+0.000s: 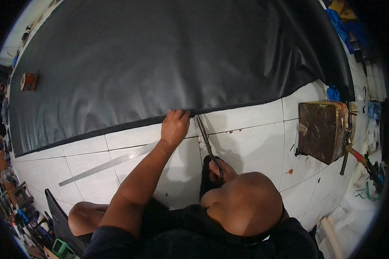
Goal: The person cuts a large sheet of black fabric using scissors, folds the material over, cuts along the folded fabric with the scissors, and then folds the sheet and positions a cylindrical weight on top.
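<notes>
A large black leather-like sheet (151, 56) spreads over the white tiled floor, its near edge running across in front of me. My left hand (176, 126) grips that edge near the middle, fingers closed on top of the material. Just right of it, long dark scissors (206, 139) point away from me, their tips at the sheet's edge. My right hand (222, 170) is closed round the scissors' handles, partly hidden behind my bent knee (250, 203). Whether the blades have material between them is too small to tell.
A metal ruler (108, 164) lies on the tiles, passing behind my left forearm. A small reddish-brown block (29, 82) sits on the sheet's left part. To the right stands a dark wooden block (320, 129) with a hammer-like tool (354, 153) beside it. Clutter lines both sides.
</notes>
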A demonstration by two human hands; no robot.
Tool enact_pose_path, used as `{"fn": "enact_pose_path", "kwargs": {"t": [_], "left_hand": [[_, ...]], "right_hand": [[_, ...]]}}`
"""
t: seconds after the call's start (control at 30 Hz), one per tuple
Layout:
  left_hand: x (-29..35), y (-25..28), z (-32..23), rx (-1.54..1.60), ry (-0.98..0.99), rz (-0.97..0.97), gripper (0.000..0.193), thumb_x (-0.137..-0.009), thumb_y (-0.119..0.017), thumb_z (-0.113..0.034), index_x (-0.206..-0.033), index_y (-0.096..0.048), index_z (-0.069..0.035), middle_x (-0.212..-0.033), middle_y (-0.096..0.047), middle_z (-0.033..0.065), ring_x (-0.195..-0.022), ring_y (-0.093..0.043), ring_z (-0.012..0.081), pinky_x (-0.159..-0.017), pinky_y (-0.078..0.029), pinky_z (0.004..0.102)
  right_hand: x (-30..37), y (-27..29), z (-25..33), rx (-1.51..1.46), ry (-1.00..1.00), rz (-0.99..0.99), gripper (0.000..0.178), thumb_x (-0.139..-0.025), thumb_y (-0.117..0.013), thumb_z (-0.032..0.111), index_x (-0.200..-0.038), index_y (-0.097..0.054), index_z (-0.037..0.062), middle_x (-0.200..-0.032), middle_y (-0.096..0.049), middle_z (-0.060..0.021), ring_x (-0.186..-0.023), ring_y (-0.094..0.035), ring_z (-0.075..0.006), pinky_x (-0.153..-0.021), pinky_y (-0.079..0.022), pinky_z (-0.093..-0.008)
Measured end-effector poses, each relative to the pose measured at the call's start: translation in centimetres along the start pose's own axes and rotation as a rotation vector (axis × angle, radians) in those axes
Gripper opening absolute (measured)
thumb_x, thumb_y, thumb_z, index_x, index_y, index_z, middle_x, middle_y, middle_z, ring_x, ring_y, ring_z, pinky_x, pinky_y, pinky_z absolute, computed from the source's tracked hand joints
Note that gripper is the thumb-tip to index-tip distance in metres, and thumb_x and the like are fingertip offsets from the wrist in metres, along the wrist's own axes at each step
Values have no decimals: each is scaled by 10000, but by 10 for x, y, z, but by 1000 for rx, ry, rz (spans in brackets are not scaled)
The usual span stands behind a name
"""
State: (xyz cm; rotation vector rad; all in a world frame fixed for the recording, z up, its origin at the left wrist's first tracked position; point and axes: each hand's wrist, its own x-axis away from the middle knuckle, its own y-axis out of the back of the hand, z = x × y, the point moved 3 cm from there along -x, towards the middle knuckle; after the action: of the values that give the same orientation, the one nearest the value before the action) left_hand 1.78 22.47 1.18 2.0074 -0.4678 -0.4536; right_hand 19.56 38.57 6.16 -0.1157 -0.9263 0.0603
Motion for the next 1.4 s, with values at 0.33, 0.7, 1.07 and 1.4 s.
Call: {"fn": "enact_pose_path", "kwargs": {"t": [0.33, 0.7, 1.07, 1.4], "left_hand": [[1, 9, 3, 121, 57, 3, 278, -836, -648, -110, -1107, -647, -47, -998, -590, 129, -978, -565, 350, -998, -444, 460], [9, 4, 7, 112, 15, 5, 323, -838, -631, -100, -1156, -640, -44, -1031, -589, 122, -1008, -563, 315, -1060, -388, 508], [12, 1, 10, 59, -55, 15, 405, -801, -631, -65, -1203, -603, -24, -1104, -579, 145, -1048, -558, 332, -1074, -366, 546], [22, 5, -5, -169, -65, 242, 629, -831, -606, -186, -1407, -414, -16, -1324, -479, 167, -1290, -426, 336, -1120, -298, 513]], "right_hand": [[-63, -27, -5, 207, 104, -2, 525, -948, -518, 564, -878, -517, 44, -709, -572, -66, -685, -560, -217, -669, -441, -372], [-75, -36, -11, 217, 139, -79, 544, -938, -538, 557, -831, -517, 24, -687, -569, -122, -679, -569, -272, -664, -444, -419], [-78, -37, -14, 310, 182, -162, 551, -937, -561, 532, -824, -537, -7, -690, -570, -150, -697, -578, -272, -691, -453, -429], [-99, -39, 16, 248, 308, -202, 514, -942, -562, 514, -855, -538, 8, -661, -555, -102, -641, -569, -242, -619, -446, -381]]}}
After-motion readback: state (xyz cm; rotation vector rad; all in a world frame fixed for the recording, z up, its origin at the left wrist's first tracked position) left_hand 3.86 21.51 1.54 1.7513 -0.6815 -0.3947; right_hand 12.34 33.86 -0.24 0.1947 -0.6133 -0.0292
